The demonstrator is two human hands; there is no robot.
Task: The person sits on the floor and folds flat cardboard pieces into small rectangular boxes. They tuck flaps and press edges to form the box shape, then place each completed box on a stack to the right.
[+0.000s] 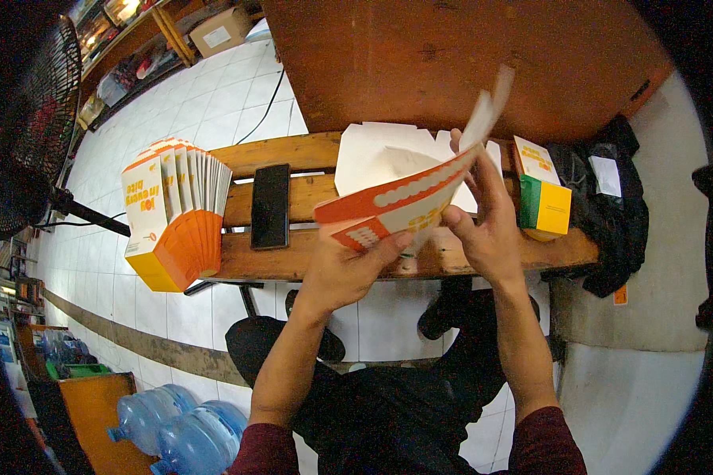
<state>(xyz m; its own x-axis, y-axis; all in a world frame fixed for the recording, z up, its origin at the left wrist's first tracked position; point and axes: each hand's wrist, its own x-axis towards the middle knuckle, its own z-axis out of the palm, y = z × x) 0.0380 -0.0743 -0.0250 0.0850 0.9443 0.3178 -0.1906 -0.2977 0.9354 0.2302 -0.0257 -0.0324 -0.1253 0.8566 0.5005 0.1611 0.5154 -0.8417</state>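
Fingers (pixel 392 247) holding thin orange-and-white card (pixel 408 206), slatted wooden bench (pixel 313 195)

A stack of cartons (pixel 166 198) is sitting at the counter's (pixel 313 190) left end, with a phone (pixel 270 206) lying right of it and flat cardboard (pixel 364 154) lying farther right, beyond the sleeve (pixel 396 190) between the hands (pixel 495 229). A box (pixel 547 210) is standing near the right end, left of a cloth bundle (pixel 622 229). A fan (pixel 32 119) is standing off the left end, and jugs (pixel 202 435) are lying at lower left.
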